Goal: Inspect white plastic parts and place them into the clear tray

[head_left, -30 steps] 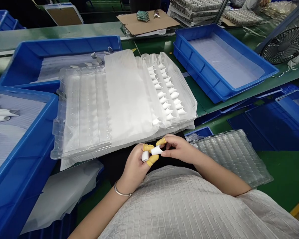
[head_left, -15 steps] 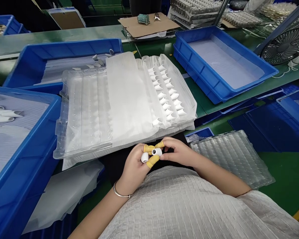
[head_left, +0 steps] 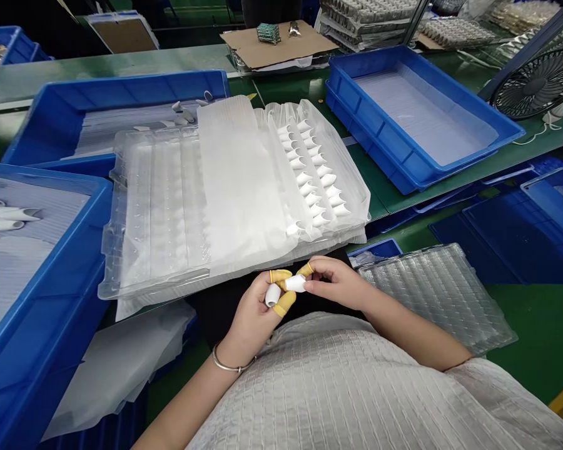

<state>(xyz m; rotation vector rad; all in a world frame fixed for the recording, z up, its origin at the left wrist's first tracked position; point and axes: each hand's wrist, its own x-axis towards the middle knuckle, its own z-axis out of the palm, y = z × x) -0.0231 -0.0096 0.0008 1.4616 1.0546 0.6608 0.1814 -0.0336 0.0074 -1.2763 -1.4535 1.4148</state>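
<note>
White cap [head_left: 294, 284] pinched sideways in the right hand [head_left: 338, 284]; a second cap [head_left: 273, 294] is gripped in the left hand [head_left: 253, 315], both close to the body.
Just beyond the hands, the clear tray [head_left: 117, 281] holds two rows of white pieces [head_left: 314, 181] at its right side, beside a loose plastic sheet [head_left: 239, 181]. The left bin [head_left: 37, 325] and the far bin [head_left: 122, 84] each hold a few pieces, and the right bin [head_left: 370, 140] holds only a liner. Half a second ago the right hand's cap showed its open end; now it lies sideways. The hands sit just off the clear tray's near edge, over a narrow dark gap, with the ribbed tray [head_left: 441, 294] near the right wrist.
</note>
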